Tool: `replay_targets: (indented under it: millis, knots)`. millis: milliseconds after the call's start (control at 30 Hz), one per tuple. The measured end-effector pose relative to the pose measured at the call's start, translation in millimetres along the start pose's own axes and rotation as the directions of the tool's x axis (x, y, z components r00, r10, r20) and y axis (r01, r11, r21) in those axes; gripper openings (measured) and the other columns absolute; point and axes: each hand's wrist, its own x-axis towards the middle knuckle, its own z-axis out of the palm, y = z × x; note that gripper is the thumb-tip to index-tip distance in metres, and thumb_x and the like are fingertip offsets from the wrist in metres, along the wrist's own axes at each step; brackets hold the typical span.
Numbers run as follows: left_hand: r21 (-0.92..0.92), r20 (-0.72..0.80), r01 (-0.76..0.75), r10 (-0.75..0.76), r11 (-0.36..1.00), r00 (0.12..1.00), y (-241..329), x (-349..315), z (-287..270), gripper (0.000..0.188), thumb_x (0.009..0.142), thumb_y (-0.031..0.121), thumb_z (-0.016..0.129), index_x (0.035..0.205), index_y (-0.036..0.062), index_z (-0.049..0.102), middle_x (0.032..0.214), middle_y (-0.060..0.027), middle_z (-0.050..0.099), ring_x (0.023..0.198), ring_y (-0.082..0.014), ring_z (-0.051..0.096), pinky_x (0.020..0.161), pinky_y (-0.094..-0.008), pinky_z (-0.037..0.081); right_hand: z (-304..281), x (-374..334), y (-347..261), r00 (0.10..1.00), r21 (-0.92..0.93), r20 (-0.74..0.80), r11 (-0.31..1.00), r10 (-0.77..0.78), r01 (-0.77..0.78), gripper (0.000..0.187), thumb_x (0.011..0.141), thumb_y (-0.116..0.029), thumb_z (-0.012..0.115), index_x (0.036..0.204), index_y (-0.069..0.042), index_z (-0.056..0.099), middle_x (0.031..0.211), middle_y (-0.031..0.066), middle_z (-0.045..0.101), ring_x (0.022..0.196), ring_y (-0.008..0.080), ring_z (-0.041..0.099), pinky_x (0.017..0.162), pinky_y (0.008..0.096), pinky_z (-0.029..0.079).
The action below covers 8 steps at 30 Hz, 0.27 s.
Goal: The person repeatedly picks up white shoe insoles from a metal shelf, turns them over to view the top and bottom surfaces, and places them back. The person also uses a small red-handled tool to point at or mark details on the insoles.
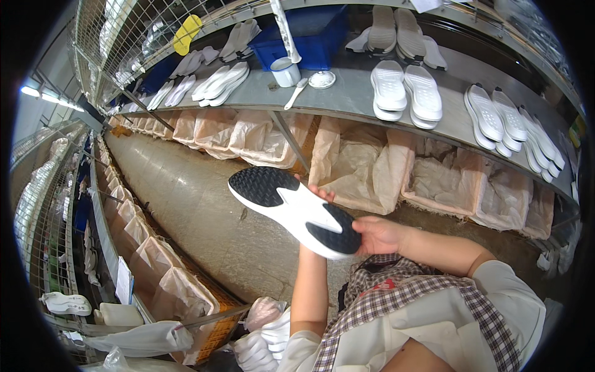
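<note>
A white shoe sole [291, 214] with black ribbed tread patches at both ends is held up in front of me, its tread side facing the camera. My right hand [377, 234] grips the end nearest me, with the thumb on the black patch. Behind the sole, my left hand [322, 193] supports it from beneath; only some fingertips show past its far edge, and the rest is hidden. Across the aisle on the metal bench lie stacked pairs of white soles [388, 87], out of reach of both hands.
On the bench [347, 77] stand a blue bin [322, 40], a white mug [286, 73], a small brush [296, 94] and a round lid [321, 79]. Lined crates [359, 164] fill the space below. More lined crates [180, 288] and wire shelving run along my left. White soles [263, 341] are piled beside me.
</note>
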Motion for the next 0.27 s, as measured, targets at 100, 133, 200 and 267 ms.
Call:
replay_targets:
  millis: [100, 133, 200, 267]
  knots:
    - [0.33, -0.276, 0.079, 0.016, 0.941, 0.961, 21.5, 17.2, -15.9, 0.05, 0.096, 0.039, 0.036, 0.13, 0.0018, 0.039, 0.128, -0.0127, 0.049, 0.113, -0.0287, 0.051, 0.094, -0.0448, 0.043, 1.7, 33.3, -43.2, 0.993, -0.131, -0.07, 0.988, -0.095, 0.086, 0.032, 0.092, -0.025, 0.055, 0.113, -0.001, 0.051, 0.099, 0.0085, 0.062, 0.082, 0.0143, 0.061, 0.068, 0.027, 0.054]
    - [0.388, -0.251, 0.014, 0.091, 0.922, 0.964, 24.3, 22.7, -22.2, 0.049, 0.096, 0.039, 0.037, 0.129, 0.0028, 0.038, 0.128, -0.0127, 0.049, 0.111, -0.0279, 0.052, 0.091, -0.0432, 0.045, 0.1, 50.7, -57.2, 0.983, -0.198, -0.13, 0.975, -0.133, 0.106, 0.031, 0.092, -0.024, 0.055, 0.111, 0.0, 0.052, 0.098, 0.0091, 0.062, 0.08, 0.0142, 0.061, 0.067, 0.0267, 0.054]
    - [0.551, -0.379, 0.062, 0.182, 0.832, 0.907, 34.4, 25.8, -34.2, 0.046, 0.094, 0.037, 0.045, 0.128, 0.0078, 0.035, 0.123, -0.0127, 0.05, 0.104, -0.0258, 0.055, 0.082, -0.0405, 0.047, -8.3, 96.8, -88.3, 0.96, -0.284, -0.159, 0.942, -0.231, 0.179, 0.03, 0.091, -0.023, 0.056, 0.109, 0.002, 0.052, 0.097, 0.0104, 0.062, 0.078, 0.0144, 0.061, 0.066, 0.0261, 0.055]
    - [0.622, -0.54, 0.283, 0.139, 0.731, 0.83, 52.2, 22.9, -45.4, 0.049, 0.091, 0.039, 0.052, 0.128, 0.0126, 0.034, 0.121, -0.0121, 0.05, 0.106, -0.0264, 0.052, 0.081, -0.0433, 0.047, -19.6, 160.6, -123.1, 0.947, -0.313, -0.13, 0.918, -0.294, 0.242, 0.033, 0.091, -0.022, 0.056, 0.111, 0.003, 0.05, 0.093, 0.0116, 0.062, 0.074, 0.0159, 0.062, 0.061, 0.0232, 0.054]
